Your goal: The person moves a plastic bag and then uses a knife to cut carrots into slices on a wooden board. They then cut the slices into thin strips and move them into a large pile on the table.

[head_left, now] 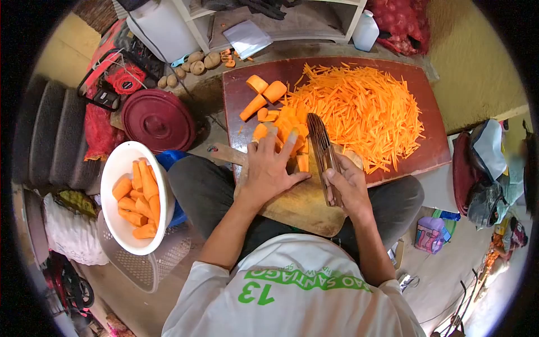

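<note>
My right hand (347, 188) grips a wide dark blade (321, 149), held upright over a wooden cutting board (303, 210) on my lap. Fingers spread, my left hand (274, 164) presses on cut carrot slices (289, 121) just left of the blade. An orange carrot piece (303, 163) lies between my left hand and the blade. Beyond them, a big heap of carrot strips (365, 112) covers much of a dark red board (435, 135). Several thick carrot chunks (257, 84) sit at its upper left.
On my left stands a white bowl (106, 208) of peeled carrots (140, 196). A round maroon lid (158, 119) is behind it. Potatoes (197, 67) lie on the floor before a white shelf (193, 25). At the right is a purple bag (429, 235).
</note>
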Demonstrator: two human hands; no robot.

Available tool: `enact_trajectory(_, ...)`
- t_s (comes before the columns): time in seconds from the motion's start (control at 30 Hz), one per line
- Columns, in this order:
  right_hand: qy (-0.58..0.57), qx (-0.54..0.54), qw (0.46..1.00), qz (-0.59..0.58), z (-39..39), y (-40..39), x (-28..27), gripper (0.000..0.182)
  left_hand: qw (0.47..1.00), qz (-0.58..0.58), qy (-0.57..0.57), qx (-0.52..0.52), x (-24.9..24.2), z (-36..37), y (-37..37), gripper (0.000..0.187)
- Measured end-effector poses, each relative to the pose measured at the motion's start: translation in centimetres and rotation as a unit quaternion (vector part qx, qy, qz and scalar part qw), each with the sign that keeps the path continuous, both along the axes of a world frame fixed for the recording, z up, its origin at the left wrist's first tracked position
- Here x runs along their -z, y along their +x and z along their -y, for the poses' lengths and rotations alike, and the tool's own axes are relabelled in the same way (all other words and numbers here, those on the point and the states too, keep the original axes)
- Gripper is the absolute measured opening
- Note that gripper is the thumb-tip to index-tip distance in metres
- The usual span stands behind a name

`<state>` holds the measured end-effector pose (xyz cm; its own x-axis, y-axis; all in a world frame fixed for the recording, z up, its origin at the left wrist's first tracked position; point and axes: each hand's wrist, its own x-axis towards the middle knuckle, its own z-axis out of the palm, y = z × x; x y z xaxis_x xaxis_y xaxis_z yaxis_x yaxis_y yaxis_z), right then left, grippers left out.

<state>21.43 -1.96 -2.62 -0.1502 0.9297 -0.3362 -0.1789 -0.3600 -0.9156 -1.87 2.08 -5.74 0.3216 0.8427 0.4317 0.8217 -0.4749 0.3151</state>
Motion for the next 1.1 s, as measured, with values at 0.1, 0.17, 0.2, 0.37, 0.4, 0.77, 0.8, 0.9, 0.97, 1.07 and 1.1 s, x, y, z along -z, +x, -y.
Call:
enact_trajectory(0.1, 0.009, -0.008, 0.999, 0.036, 0.7, 0.2, -0.5, 0.053, 1.000, -0.001, -0.031, -0.007, 0.7, -0.1, -0.2, 0.091)
enact_trajectory(0.17, 0.022, -0.004, 0.998, 0.067, 1.5, 0.7, -0.5, 0.053, 0.999, -0.004, -0.032, -0.010, 1.2, -0.2, -0.5, 0.086)
enact_trajectory(0.2, 0.023, -0.004, 0.997, 0.069, 1.9, 0.9, -0.7, 0.053, 1.000, -0.006, -0.017, -0.011, 1.4, -0.3, -0.6, 0.083)
enact_trajectory(0.37, 0.024, 0.004, 0.998, 0.054, 4.4, 1.6, -1.6, 0.056, 0.999, 0.042, 0.005, -0.004, 1.6, -0.4, -0.7, 0.069)
enact_trajectory(0.4, 0.019, 0.004, 0.998, 0.054, 4.9, 1.6, -1.8, 0.056, 0.999, 0.052, 0.007, 0.001, 1.9, -0.4, -0.8, 0.065)
enact_trajectory(0.77, 0.022, 0.018, 0.999, 0.039, 6.7, 1.3, -2.2, 0.051, 0.998, 0.029, 0.055, 0.022, 1.9, -0.6, -0.6, 0.044)
enact_trajectory(0.8, 0.028, 0.020, 0.999, 0.029, 6.8, 1.3, -2.5, 0.051, 0.998, 0.029, 0.058, 0.022, 1.8, -0.6, -0.6, 0.043)
enact_trajectory(0.9, 0.028, 0.028, 0.998, 0.053, 6.8, 1.6, -2.2, 0.051, 0.997, 0.029, 0.071, 0.028, 1.9, -0.5, -0.6, 0.040)
enact_trajectory(0.97, 0.022, 0.022, 0.997, 0.076, 7.0, 2.1, -1.1, 0.051, 0.996, 0.022, 0.081, 0.035, 2.1, -0.4, -0.6, 0.036)
enact_trajectory(1.07, 0.028, 0.029, 0.997, 0.065, 7.4, 2.2, -0.7, 0.051, 0.994, 0.017, 0.103, 0.036, 2.4, -0.3, -0.6, 0.031)
enact_trajectory(1.1, 0.031, 0.036, 0.998, 0.052, 7.6, 2.1, -0.7, 0.050, 0.993, 0.023, 0.113, 0.037, 2.5, -0.3, -0.6, 0.030)
